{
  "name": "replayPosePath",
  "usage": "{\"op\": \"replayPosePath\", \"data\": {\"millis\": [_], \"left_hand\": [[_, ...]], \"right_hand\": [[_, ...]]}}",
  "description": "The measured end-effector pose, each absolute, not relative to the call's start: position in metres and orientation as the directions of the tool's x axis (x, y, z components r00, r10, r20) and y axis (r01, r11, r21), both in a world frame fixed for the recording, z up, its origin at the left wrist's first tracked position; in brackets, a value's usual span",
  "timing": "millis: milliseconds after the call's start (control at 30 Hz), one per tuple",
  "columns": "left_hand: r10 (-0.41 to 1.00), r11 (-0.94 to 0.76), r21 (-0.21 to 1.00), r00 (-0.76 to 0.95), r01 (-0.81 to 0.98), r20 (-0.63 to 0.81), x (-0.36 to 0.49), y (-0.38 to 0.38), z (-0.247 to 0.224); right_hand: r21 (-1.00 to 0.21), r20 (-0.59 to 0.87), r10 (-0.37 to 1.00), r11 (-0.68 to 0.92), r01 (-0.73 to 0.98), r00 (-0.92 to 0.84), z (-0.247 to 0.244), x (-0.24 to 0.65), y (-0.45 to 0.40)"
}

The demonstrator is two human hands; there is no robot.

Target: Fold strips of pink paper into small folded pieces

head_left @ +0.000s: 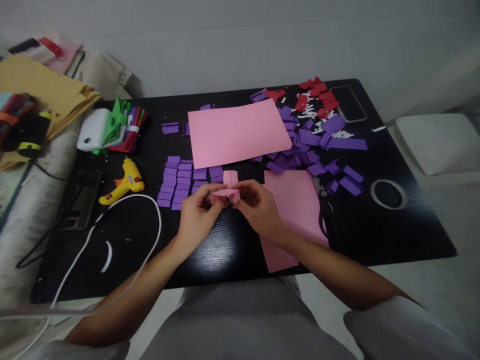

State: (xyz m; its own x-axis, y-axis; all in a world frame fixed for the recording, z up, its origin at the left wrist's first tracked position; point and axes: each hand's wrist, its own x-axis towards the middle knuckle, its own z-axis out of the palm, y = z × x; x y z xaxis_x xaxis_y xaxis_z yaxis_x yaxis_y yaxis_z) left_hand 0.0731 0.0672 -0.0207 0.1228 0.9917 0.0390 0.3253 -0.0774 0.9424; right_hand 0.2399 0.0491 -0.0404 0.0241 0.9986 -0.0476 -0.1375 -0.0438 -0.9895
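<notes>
Head view:
- The left hand [197,215] pinches the left side of a folded pink paper piece [230,178] between thumb and fingers; the right hand [264,212] pinches its right side likewise. Gripping it from both sides probably keeps its folds square and stops it springing open.
- This piece is held over the near middle of the black counter [210,265], perhaps for an even reach from both arms.
- A pink sheet [240,132] lies beyond the hands; another pink sheet [290,200] lies to their right, with scissors [328,215] by its edge, seemingly within easy reach.
- Stacked purple pieces [170,180] sit in rows on the left, perhaps for ready counting; loose purple pieces [296,150] heap on the right, near red pieces [318,90].
- The yellow glue gun [125,182] lies on its side, left of the rows.
- Containers: a dark rectangular tray [97,190] lies at the left; its contents are unclear. Whether the white case [93,130] beside the coloured bundles [129,127] holds anything, I cannot tell.
</notes>
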Motion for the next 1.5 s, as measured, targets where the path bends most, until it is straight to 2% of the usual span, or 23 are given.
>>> {"op": "replayPosePath", "data": {"millis": [333, 633, 800, 1167, 1300, 1500], "left_hand": [[0.989, -0.111, 0.967, 0.125, 0.231, 0.084, 0.079, 0.065, -0.024], [0.983, -0.168, 0.922, 0.133, 0.349, 0.129, 0.08, 0.063, -0.023], [0.983, -0.168, 0.942, 0.126, 0.292, 0.136, 0.081, 0.063, -0.028], [0.981, -0.189, 0.94, 0.102, 0.284, 0.166, 0.08, 0.063, -0.032], [0.98, -0.192, 0.942, 0.104, 0.274, 0.17, 0.08, 0.063, -0.028], [0.995, -0.085, 0.976, 0.068, 0.199, 0.073, 0.08, 0.065, -0.022]], "right_hand": [[-0.986, -0.048, 0.998, -0.043, -0.162, 0.029, -0.044, 0.24, 0.05], [-0.984, -0.066, 0.997, -0.06, -0.17, 0.027, -0.044, 0.238, 0.049], [-0.984, -0.052, 0.998, -0.046, -0.171, 0.03, -0.045, 0.235, 0.048], [-0.998, 0.036, 0.998, 0.039, -0.059, 0.047, -0.039, 0.234, 0.043], [-0.993, 0.029, 1.0, 0.03, -0.113, 0.009, -0.038, 0.236, 0.045], [-0.975, -0.027, 0.998, -0.041, -0.217, -0.065, -0.035, 0.241, 0.05]]}}
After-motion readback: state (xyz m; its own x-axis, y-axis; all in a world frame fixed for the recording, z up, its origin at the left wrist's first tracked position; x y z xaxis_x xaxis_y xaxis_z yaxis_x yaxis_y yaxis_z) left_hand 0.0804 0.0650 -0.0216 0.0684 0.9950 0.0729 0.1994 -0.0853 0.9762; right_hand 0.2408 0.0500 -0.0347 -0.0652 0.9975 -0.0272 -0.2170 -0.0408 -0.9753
